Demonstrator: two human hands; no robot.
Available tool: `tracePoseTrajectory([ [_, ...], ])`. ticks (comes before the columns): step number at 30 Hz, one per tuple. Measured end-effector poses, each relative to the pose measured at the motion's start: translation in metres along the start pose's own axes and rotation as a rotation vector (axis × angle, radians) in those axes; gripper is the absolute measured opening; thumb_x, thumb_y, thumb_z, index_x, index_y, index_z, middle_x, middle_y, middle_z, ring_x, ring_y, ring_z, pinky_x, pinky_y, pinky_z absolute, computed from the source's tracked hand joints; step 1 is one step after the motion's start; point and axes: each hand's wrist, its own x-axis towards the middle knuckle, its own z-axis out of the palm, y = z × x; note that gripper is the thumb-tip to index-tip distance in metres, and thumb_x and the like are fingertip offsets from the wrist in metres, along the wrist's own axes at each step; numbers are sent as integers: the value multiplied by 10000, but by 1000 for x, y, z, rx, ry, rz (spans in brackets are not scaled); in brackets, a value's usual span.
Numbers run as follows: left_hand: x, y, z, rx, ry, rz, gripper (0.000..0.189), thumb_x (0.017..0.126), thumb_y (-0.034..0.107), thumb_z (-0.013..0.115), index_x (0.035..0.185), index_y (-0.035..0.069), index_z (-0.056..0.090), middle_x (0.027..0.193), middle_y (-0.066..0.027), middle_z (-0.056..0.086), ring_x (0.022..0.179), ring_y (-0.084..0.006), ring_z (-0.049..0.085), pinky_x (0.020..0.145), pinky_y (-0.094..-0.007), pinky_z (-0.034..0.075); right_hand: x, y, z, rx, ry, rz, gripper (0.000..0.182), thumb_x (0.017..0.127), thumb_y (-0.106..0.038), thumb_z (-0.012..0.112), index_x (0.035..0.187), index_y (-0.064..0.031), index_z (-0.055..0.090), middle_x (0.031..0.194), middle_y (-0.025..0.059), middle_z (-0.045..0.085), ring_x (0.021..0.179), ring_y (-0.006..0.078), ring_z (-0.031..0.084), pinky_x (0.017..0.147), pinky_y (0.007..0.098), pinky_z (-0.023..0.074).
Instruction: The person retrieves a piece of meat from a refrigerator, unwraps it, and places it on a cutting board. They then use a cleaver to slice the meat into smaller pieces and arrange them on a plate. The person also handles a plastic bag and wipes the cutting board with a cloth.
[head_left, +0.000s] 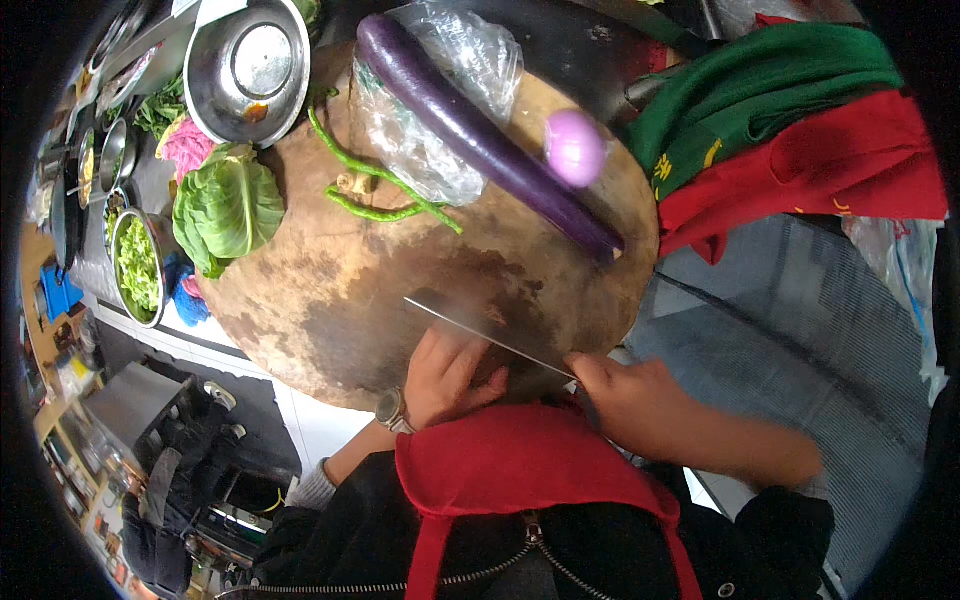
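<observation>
My right hand (626, 390) grips the handle of a kitchen knife, whose thin bright blade (487, 336) is seen almost edge-on low over a round wooden chopping block (277, 330). My left hand (446, 371), with a watch (391, 409) at the wrist, is close against the near side of the blade. Its fingertips are blurred and partly hidden there, so I cannot tell whether they hold anything. Across the block lies a long purple eggplant (480, 142), partly over a clear plastic bag (442, 176). A peeled purple onion (575, 148) rests beside it.
Two green chilies (371, 171) and a piece of ginger (361, 182) lie on the block. A cabbage (232, 202) and steel bowl (292, 71) stand at its left edge, near a bowl of chopped greens (140, 262). Red and green cloth (810, 157) hangs right. Another person (169, 487) is lower left.
</observation>
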Motion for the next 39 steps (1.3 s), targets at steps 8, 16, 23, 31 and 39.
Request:
tracePoseTrajectory([
  [8, 4, 4, -1, -30, 42, -72, 476, 549, 82, 692, 994, 0, 543, 947, -146, 535, 850, -333, 521, 733, -383, 439, 34, 19, 35, -19, 62, -52, 175, 759, -58, 456, 905, -12, 372, 767, 206, 577, 621, 357, 597, 499, 429, 475],
  [16, 4, 6, -2, -42, 38, -75, 428, 594, 94, 689, 984, 0, 540, 968, -145, 528, 873, -324, 510, 757, -391, 426, 25, 24, 20, 52, 44, -27, 171, 765, -72, 464, 901, -21, 373, 719, 192, 579, 626, 350, 592, 501, 443, 463],
  [23, 3, 7, 2, -20, 92, -102, 518, 574, 90, 701, 1057, 36, 523, 1011, -138, 528, 927, -326, 511, 786, -380, 428, -14, 5, -26, 11, -122, 17, 171, 763, -63, 454, 903, -5, 374, 710, 186, 579, 622, 356, 589, 501, 428, 466],
  [31, 5, 5, -4, -50, 39, -83, 493, 587, 100, 699, 1042, 26, 522, 1021, -133, 535, 911, -325, 520, 774, -376, 433, 4, 3, -20, 16, -163, 26, 173, 750, -58, 458, 884, -4, 364, 647, 186, 574, 577, 371, 579, 489, 450, 456],
  [39, 1, 6, 0, -43, 43, -77, 465, 576, 109, 707, 998, 20, 532, 993, -143, 523, 882, -325, 522, 740, -375, 439, 5, 8, -2, 21, -105, 35, 197, 736, -46, 463, 904, -12, 365, 623, 189, 568, 581, 368, 585, 492, 450, 459],
])
